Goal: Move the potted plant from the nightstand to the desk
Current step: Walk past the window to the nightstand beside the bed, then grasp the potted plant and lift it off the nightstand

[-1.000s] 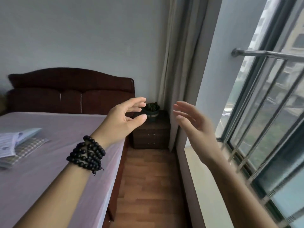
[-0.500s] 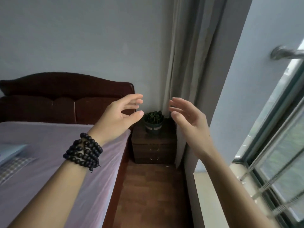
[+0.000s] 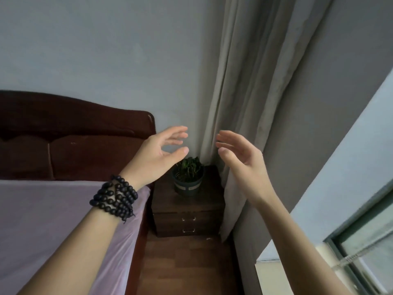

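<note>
A small potted plant [image 3: 188, 179] with green leaves in a dark round pot stands on a dark wooden nightstand [image 3: 188, 209] in the room's corner. My left hand [image 3: 157, 156], a black bead bracelet on its wrist, is raised with fingers spread, above and to the left of the plant. My right hand [image 3: 240, 158] is raised to the plant's upper right, also spread and empty. Both palms face each other, short of the pot and not touching it. No desk is in view.
A bed [image 3: 53, 220] with a purple sheet and dark red headboard [image 3: 74, 145] fills the left. A beige curtain [image 3: 240, 103] hangs right of the nightstand. A narrow wooden floor strip [image 3: 185, 265] runs between bed and window ledge [image 3: 270, 275]; a window frame [image 3: 361, 241] is at the right.
The view has closed in on the nightstand, so the plant looks larger and lower. Both hands stay raised and spread, now framing the plant from above. The books on the bed left the view.
</note>
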